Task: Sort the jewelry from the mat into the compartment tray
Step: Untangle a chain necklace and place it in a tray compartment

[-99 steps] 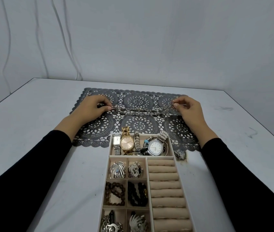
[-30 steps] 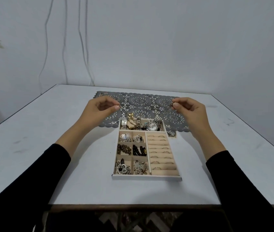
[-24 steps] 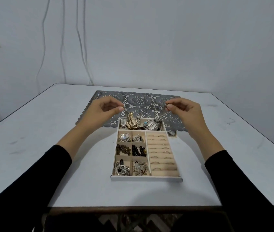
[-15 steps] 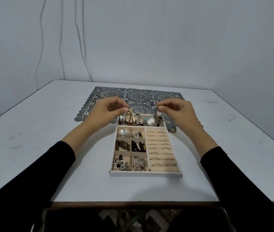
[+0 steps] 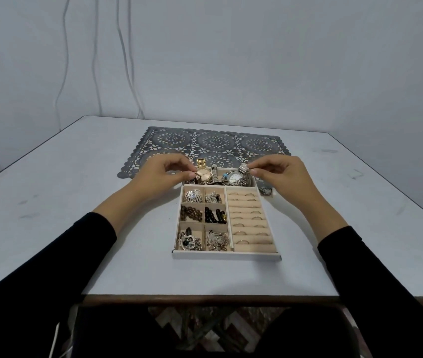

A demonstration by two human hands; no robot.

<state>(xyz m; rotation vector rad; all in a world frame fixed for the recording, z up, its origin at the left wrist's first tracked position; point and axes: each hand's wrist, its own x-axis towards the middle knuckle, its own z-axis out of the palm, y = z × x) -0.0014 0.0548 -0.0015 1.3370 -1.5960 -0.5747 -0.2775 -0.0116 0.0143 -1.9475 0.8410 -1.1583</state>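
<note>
The beige compartment tray (image 5: 227, 255) lies on the table, its far end on the grey lace mat (image 5: 215, 143). Its far compartment holds a gold watch (image 5: 202, 174), a silver watch (image 5: 235, 177) and other pieces. My left hand (image 5: 162, 173) pinches thumb to forefinger at that compartment's left end. At its right end my right hand (image 5: 279, 174) pinches the same way. The silver chain (image 5: 244, 178) between them has sunk among the watches, and most of it is hidden. One small silver piece (image 5: 266, 190) lies beside the tray's far right corner.
The tray's smaller compartments hold brooches, bead bracelets (image 5: 192, 213) and pendants. Its right half is a ring holder (image 5: 251, 223) with several rings. The table's near edge (image 5: 210, 297) is close to me. A wall with hanging cables stands behind the table.
Both hands lifted the chain off the mat, carried it towards me and lowered it into the tray's far compartment, drawing closer together. The view has pulled back from the table.
</note>
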